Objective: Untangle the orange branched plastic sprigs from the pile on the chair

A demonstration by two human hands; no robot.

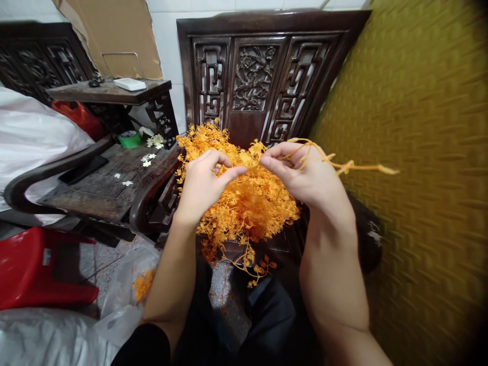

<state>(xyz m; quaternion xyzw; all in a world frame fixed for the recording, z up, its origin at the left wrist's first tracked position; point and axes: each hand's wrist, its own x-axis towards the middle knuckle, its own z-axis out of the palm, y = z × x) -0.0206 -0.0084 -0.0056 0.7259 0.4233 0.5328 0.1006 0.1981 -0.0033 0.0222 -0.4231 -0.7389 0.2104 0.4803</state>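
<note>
Head view shows our two hands at the centre of the frame, in front of a pile of orange flowers [247,216] that rests on a dark carved chair [249,127]. Our right hand [299,165] has a narrow grip: thumb and finger pinch an orange sprig [364,167], whose bare stem points to the right of the frame. Our left hand [208,175] has its thumb stretched toward that pinch, near the leafy end; whether its grip is really closed on something, we cannot tell.

To do this work well, we should hold the sprig lightly, because its stem looks thin and may bend or break. It is better that the right grip stays steady while the left fingers make only small movements. We should also mind the loose strand [260,274] hanging at the lower centre, which may catch on our clothes.
</note>
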